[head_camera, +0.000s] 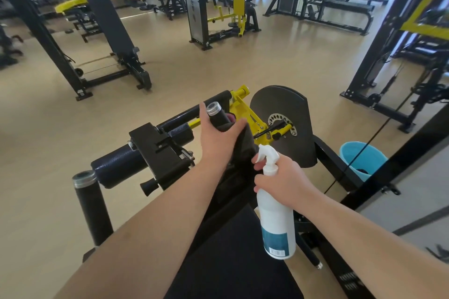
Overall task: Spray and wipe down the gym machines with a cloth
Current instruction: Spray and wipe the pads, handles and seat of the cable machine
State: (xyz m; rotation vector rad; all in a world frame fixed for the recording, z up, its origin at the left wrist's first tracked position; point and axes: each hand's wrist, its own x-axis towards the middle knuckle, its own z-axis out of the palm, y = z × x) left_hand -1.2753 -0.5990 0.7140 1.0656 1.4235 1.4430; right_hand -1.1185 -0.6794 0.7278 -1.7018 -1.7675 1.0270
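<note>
Gripping a dark, soft-looking cloth (246,144) against the black cylindrical machine handle with a ribbed silver cap (217,112), the left hand (218,139) has fingers and thumb curled round both. The fabric is bunched under the palm and hangs just below the handle. The right hand (283,181), just below and to the right of that handle, is clamped on the neck of a white plastic spray bottle with a teal label (277,222). One finger is hooked on the trigger, and the nozzle sits just beside the cloth. The two hands are near each other but apart. Just right of the handle sits a glossy yellow steel bracket (243,107), and beyond it a matte grey rounded metal plate (286,104) with a ring of small holes. Left of the handle lies a dark blue padded roller (116,165) with a woven sheen. Well to the right of the handle, a smooth pale blue plastic bucket (364,153) stands on the tan floor (194,68).
</note>
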